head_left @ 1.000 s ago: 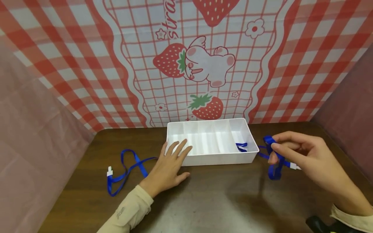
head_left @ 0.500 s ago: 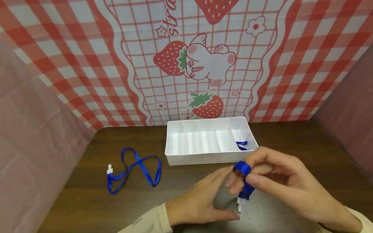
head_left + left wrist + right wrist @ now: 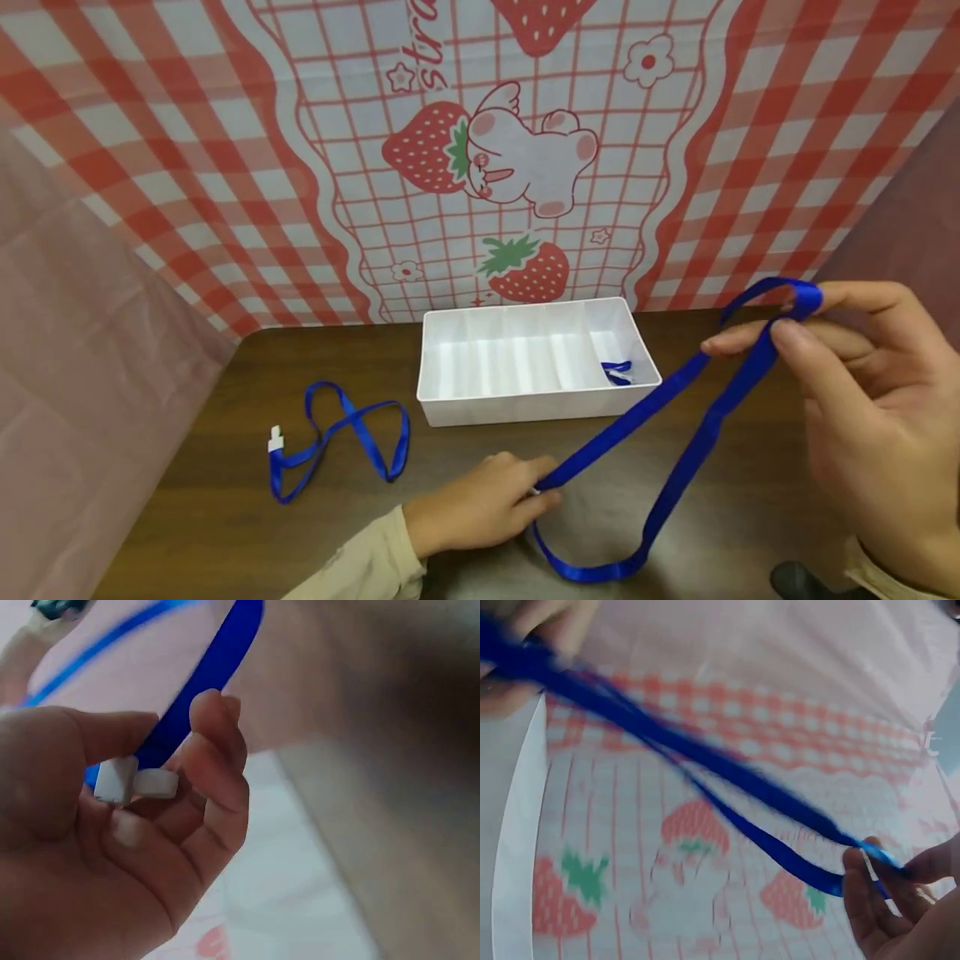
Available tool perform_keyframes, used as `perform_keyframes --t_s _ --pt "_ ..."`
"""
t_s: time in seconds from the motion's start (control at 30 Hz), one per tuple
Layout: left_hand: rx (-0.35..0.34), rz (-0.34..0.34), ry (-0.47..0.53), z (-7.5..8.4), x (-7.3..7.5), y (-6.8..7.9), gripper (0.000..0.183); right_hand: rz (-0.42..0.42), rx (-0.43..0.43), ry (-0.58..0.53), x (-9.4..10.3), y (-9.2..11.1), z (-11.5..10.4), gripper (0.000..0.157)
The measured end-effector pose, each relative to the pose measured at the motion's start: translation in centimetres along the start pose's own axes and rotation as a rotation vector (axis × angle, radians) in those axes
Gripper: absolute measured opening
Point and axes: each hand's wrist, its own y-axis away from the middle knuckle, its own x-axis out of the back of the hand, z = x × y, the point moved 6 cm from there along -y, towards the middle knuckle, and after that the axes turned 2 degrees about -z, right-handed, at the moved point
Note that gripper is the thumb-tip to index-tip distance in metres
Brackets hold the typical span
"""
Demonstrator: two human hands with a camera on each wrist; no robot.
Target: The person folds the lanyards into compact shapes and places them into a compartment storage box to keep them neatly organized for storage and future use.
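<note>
- From my head, the view looks forward and down over the table point(image 3: 217, 521), taking in its far edge and far left corner, the printed cloth point(image 3: 360, 229) behind.
- At my left wrist, it sits close against my left hand point(image 3: 112, 840).
- At my right wrist, it faces the cloth, my right hand point(image 3: 904, 907) lower right.
- All three share the blue lanyard point(image 3: 708, 421).

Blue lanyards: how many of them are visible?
3: one lanyard is held by the left hand and right hand, another lies on the table left of the box, a third is bundled inside the box; more may be hidden there.
</note>
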Motion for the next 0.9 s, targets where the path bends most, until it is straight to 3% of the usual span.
perform_keyframes --t_s 0.13,0.23,0.3,0.4,0.47,0.5,0.57,0.73,0.8,0.9 --pt "-0.008 0.099 -0.059 1.0 2.3 0.7 0.018 0.055 -0.088 0.525 0.5 0.0 -0.6 0.02" --pt "-0.016 0.185 -0.085 1.6 3.7 1.0 0.023 0.031 -0.105 0.922 0.7 0.1 -0.7 0.013" --pt "-0.021 0.206 -0.095 2.0 4.2 1.3 0.024 -0.011 -0.117 1.13 1.0 0.2 -0.5 0.013" --pt "-0.032 0.201 -0.12 2.6 4.5 1.6 0.027 -0.118 -0.179 1.362 1.1 0.6 0.8 0.014" --pt "-0.051 0.199 -0.146 3.2 4.6 1.9 0.03 -0.23 -0.215 1.403 0.3 1.1 2.0 0.023" --pt "-0.065 0.201 -0.158 3.6 4.5 2.0 0.029 -0.284 -0.242 1.375 -0.3 1.4 2.7 0.026" --pt "-0.097 0.208 -0.159 4.5 4.5 2.1 0.025 -0.402 -0.278 1.209 -2.0 2.3 4.1 0.032" --pt "-0.214 0.254 -0.139 7.0 5.1 2.5 0.015 -0.724 -0.422 0.508 -7.3 5.2 7.3 0.039" --pt "-0.269 0.256 -0.111 8.0 5.6 2.6 0.017 -0.797 -0.461 0.291 -8.8 5.9 8.2 0.033" --pt "-0.328 0.261 -0.078 9.4 6.3 3.0 0.024 -0.85 -0.483 0.087 -10.2 6.2 9.0 0.02"
